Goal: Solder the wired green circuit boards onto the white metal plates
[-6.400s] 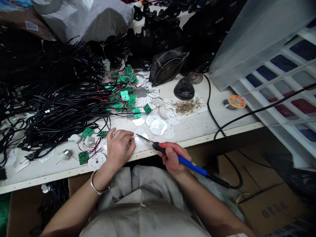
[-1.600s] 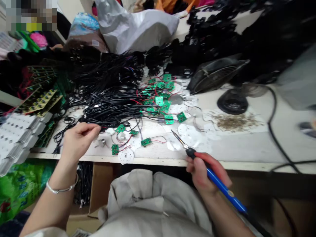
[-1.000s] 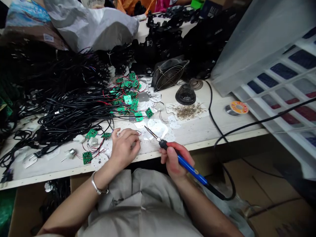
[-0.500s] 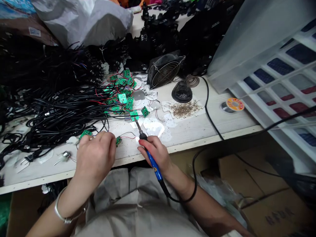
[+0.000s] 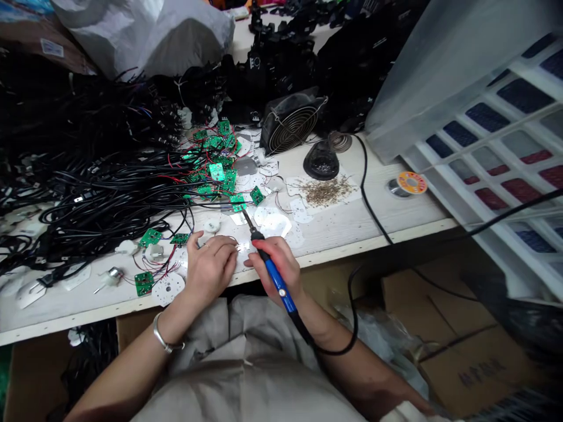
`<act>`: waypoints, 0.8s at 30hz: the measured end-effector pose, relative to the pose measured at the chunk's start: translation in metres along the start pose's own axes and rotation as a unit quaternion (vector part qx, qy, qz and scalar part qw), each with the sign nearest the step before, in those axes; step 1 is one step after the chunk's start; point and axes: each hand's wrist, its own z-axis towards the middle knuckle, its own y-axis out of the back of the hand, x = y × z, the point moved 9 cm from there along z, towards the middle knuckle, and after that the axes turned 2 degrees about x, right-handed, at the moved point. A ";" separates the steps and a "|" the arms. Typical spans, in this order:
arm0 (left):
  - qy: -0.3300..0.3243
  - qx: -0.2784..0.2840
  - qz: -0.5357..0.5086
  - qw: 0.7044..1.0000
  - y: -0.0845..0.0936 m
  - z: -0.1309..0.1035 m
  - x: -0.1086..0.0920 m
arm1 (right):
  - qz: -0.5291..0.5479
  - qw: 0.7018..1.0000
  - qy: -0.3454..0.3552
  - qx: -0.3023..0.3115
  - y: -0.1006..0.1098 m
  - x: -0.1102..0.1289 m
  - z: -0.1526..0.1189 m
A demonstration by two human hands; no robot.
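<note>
My right hand (image 5: 279,266) is closed round a blue soldering iron (image 5: 278,282), its tip pointing up and left near a green circuit board (image 5: 238,203). Close to its left, my left hand (image 5: 211,266) rests low over the table's front part with its fingers curled; whatever they hold is hidden or too small to make out. Left of that wrist lie a round white board (image 5: 168,289) and a green board (image 5: 143,283) joined by thin wires. A small white round part (image 5: 212,225) lies just above my left hand.
Black cables (image 5: 101,193) and several green boards cover the left side. Behind stand a fan (image 5: 292,125) and an iron stand (image 5: 321,161) near brown debris (image 5: 328,191). A solder spool (image 5: 409,183) sits at the right, beside plastic drawers (image 5: 484,135).
My left hand has moved right, towards the soldering iron, uncovering boards and wires where it was. My right hand still holds the iron in nearly the same place. The view has shifted slightly.
</note>
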 end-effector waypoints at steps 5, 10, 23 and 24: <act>-0.008 -0.011 0.000 1.000 0.004 0.003 0.001 | 0.067 0.991 -0.062 -0.093 0.025 -0.008 -0.007; -0.012 -0.025 0.002 1.000 0.003 0.001 0.001 | 0.045 0.976 -0.130 -0.169 0.054 -0.031 -0.030; 0.012 -0.012 0.007 1.000 0.000 0.002 0.003 | 0.000 0.987 -0.124 -0.106 0.049 -0.020 -0.024; 0.011 -0.014 0.011 1.000 0.000 0.003 0.002 | -0.006 0.988 -0.117 -0.105 0.050 -0.019 -0.023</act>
